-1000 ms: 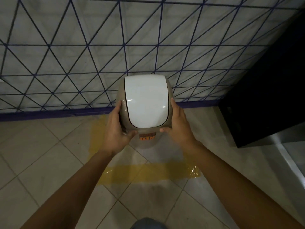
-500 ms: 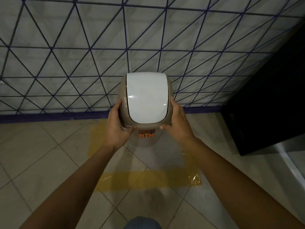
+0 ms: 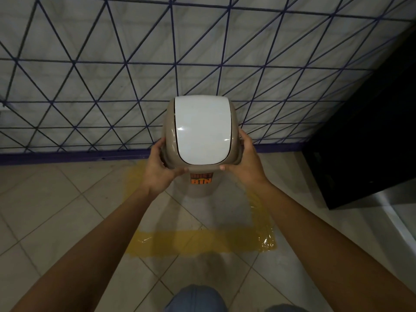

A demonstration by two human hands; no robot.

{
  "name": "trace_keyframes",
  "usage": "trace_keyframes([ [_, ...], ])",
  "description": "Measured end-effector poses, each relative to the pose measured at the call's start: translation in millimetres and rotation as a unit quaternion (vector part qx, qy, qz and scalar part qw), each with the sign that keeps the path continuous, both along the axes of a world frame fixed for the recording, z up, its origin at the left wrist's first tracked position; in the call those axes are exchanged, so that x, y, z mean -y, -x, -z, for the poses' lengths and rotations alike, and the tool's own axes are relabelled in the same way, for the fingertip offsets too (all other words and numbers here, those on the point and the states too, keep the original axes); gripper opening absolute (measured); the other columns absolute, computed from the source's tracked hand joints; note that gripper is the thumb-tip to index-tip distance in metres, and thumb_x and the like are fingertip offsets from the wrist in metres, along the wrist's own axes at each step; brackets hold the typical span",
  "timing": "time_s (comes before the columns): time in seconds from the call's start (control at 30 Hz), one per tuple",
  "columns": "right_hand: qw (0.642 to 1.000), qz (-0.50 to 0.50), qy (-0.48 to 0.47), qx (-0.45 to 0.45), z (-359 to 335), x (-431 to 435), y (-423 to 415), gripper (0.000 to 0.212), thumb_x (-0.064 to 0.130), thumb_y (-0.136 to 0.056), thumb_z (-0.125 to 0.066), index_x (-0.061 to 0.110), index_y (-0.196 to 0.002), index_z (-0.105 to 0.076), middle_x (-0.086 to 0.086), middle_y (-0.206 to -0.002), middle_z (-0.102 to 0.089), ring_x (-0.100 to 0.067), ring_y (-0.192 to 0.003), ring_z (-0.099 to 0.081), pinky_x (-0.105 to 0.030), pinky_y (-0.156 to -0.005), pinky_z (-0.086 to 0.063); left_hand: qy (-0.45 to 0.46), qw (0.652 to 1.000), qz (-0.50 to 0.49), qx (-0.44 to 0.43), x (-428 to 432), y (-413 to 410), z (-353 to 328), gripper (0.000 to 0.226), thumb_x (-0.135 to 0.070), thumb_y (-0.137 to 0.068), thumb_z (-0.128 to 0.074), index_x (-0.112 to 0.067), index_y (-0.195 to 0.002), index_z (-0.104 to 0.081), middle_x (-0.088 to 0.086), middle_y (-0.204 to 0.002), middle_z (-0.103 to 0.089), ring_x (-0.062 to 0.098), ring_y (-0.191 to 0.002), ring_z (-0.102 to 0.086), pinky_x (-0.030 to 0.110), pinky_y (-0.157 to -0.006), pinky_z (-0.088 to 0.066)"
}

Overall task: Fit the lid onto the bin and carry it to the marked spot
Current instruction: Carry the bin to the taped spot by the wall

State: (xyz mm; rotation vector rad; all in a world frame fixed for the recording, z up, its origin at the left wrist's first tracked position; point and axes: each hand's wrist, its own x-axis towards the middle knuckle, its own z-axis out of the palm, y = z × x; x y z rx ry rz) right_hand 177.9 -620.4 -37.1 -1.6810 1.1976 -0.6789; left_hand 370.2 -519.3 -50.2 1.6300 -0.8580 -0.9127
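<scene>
A beige bin [image 3: 201, 188] with an orange "BIN" sticker stands upright inside a yellow tape outline [image 3: 198, 243] on the tiled floor. Its beige lid [image 3: 167, 131] with a white swing flap [image 3: 202, 129] sits on top of it. My left hand [image 3: 159, 170] grips the lid's left rim and my right hand [image 3: 244, 161] grips its right rim, thumbs on the front edge. The bin's body is mostly hidden under the lid.
A tiled wall with a purple line pattern [image 3: 112, 75] rises right behind the bin. A black cabinet [image 3: 364, 143] stands at the right, close to the tape outline. My knee in blue jeans [image 3: 195, 298] shows at the bottom edge.
The view has shifted slightly, with the bin and both hands a little lower and nearer the wall base. Both hands keep their grip on the lid.
</scene>
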Motion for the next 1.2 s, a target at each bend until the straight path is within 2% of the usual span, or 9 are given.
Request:
trace_keyframes([
  [0.1, 1.000, -0.006, 0.002, -0.005, 0, 1, 2, 0.110, 0.000, -0.058, -0.084, 0.021, -0.146, -0.021, -0.001, -0.145, -0.039, -0.015, -0.132, -0.035, -0.027, -0.103, -0.034, -0.001, 1.000, -0.005, -0.002, -1, 0, -1, 0.100, -0.001, -0.063, -0.081, -0.019, -0.144, -0.027, 0.005, -0.142, -0.043, 0.017, -0.125, -0.044, 0.031, -0.097, -0.044],
  [0.23, 0.999, -0.022, 0.006, -0.026, -1, 3, 1, 0.109, 0.001, -0.060, -0.083, 0.020, -0.147, -0.019, -0.001, -0.149, -0.035, -0.016, -0.135, -0.032, -0.027, -0.105, -0.030, -0.007, 1.000, -0.013, -0.004, -3, -1, -2, 0.097, 0.002, -0.067, -0.079, -0.016, -0.146, -0.026, 0.007, -0.144, -0.042, 0.022, -0.129, -0.043, 0.040, -0.103, -0.045],
  [0.4, 0.999, -0.029, -0.004, -0.028, -2, 2, -1, 0.111, 0.000, -0.061, -0.082, 0.021, -0.147, -0.017, -0.002, -0.148, -0.035, -0.019, -0.136, -0.033, -0.045, -0.112, -0.033, -0.009, 1.000, 0.008, 0.025, -5, -3, 1, 0.095, 0.000, -0.069, -0.078, -0.019, -0.145, -0.026, 0.005, -0.145, -0.040, 0.017, -0.124, -0.045, 0.014, -0.081, -0.047],
  [0.47, 0.999, -0.031, 0.000, -0.027, -3, 2, 0, 0.111, 0.000, -0.060, -0.083, 0.021, -0.147, -0.017, -0.002, -0.148, -0.036, -0.019, -0.136, -0.033, -0.046, -0.111, -0.033, -0.012, 0.999, 0.007, 0.047, -5, -2, 2, 0.096, -0.004, -0.068, -0.080, -0.019, -0.146, -0.025, 0.005, -0.146, -0.039, 0.019, -0.128, -0.043, 0.023, -0.091, -0.047],
  [0.53, 0.999, -0.035, 0.015, -0.034, -4, 1, -1, 0.112, 0.001, -0.059, -0.083, 0.020, -0.148, -0.016, -0.003, -0.149, -0.035, -0.018, -0.136, -0.032, -0.045, -0.112, -0.032, -0.019, 0.993, -0.010, 0.117, -6, -1, 1, 0.100, -0.011, -0.066, -0.083, -0.020, -0.147, -0.025, 0.006, -0.147, -0.036, 0.020, -0.133, -0.037, 0.033, -0.105, -0.038],
  [0.63, 0.996, -0.034, 0.049, -0.063, -2, 0, -3, 0.114, 0.003, -0.061, -0.083, 0.018, -0.149, -0.012, -0.004, -0.153, -0.026, -0.019, -0.140, -0.025, -0.043, -0.115, -0.026, 0.006, 0.982, -0.016, 0.187, -7, 5, -2, 0.103, -0.018, -0.064, -0.085, -0.021, -0.147, -0.025, 0.004, -0.146, -0.038, 0.019, -0.132, -0.038, 0.031, -0.106, -0.035],
  [0.73, 0.994, -0.023, 0.064, -0.081, -1, -1, -5, 0.115, 0.003, -0.062, -0.083, 0.019, -0.149, -0.009, -0.005, -0.154, -0.022, -0.020, -0.141, -0.022, -0.037, -0.115, -0.022, 0.012, 0.983, -0.003, 0.181, -5, 8, -7, 0.101, -0.012, -0.066, -0.084, -0.018, -0.148, -0.024, 0.002, -0.149, -0.039, 0.019, -0.137, -0.036, 0.042, -0.110, -0.037],
  [0.87, 0.994, -0.019, 0.065, -0.089, 0, 0, -7, 0.116, 0.002, -0.062, -0.082, 0.020, -0.149, -0.008, -0.005, -0.154, -0.022, -0.020, -0.140, -0.022, -0.031, -0.110, -0.021, 0.010, 0.984, -0.009, 0.177, -5, 9, -10, 0.102, -0.009, -0.066, -0.083, -0.015, -0.149, -0.023, 0.002, -0.151, -0.038, 0.019, -0.139, -0.034, 0.041, -0.112, -0.034],
  [1.2, 0.992, -0.024, 0.064, -0.110, -9, -4, -8, 0.115, 0.000, -0.064, -0.080, 0.020, -0.149, -0.005, -0.008, -0.153, -0.021, -0.024, -0.140, -0.022, -0.040, -0.114, -0.024, -0.010, 0.977, -0.014, 0.214, -5, 11, -13, 0.103, -0.011, -0.066, -0.084, -0.016, -0.149, -0.022, 0.005, -0.149, -0.039, 0.021, -0.137, -0.036, 0.040, -0.111, -0.035],
])
